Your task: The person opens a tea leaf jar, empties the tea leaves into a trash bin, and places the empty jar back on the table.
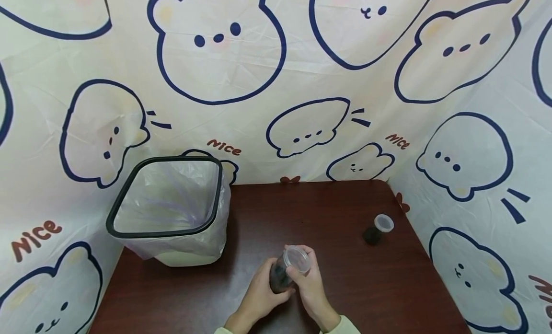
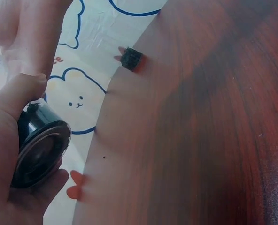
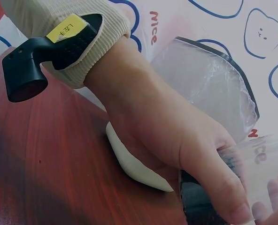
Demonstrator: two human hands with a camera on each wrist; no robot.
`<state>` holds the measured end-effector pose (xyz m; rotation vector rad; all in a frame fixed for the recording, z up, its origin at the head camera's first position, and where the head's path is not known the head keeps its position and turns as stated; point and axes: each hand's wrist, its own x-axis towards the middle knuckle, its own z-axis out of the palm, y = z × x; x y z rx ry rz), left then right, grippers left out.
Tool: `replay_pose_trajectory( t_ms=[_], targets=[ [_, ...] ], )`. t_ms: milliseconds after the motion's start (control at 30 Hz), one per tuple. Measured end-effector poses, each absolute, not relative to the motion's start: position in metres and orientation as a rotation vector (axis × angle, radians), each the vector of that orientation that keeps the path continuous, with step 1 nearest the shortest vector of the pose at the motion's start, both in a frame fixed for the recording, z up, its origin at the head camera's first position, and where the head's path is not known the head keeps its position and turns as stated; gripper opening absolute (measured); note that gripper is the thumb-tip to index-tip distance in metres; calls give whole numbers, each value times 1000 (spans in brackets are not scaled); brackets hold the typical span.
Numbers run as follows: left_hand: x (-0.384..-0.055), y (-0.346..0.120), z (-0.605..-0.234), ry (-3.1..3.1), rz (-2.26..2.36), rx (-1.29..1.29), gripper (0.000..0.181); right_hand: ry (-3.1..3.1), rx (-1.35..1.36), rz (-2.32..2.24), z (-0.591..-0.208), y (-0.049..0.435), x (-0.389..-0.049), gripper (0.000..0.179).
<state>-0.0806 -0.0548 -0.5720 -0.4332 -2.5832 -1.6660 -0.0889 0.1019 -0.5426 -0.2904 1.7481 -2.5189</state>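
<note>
A clear jar with dark contents at its bottom is held tilted between both hands over the table. My left hand grips the lower part from the left, its thumb near the base. From the right, my right hand holds the upper part, with the thumb close by the clear round lid. In the left wrist view the jar's dark round base faces the camera. The right wrist view shows the left hand curled round the dark lower end, with right-hand fingers behind the clear wall.
A bin with a dark rim and a plastic liner stands at the table's left. Toward the back right is a small container with a dark lower part and a whitish round top. Patterned cloth surrounds the brown table.
</note>
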Motion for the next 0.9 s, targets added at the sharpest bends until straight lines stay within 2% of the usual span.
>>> replay_pose_trajectory(
  t_ms=[300, 900],
  targets=[
    [-81, -57, -572, -2582, -1677, -462, 63, 1771, -259, -2495, -543, 103, -88, 61],
    [-88, -77, -565, -2711, -1685, -564, 67, 1689, -366, -2506, -546, 103, -89, 59]
  ],
)
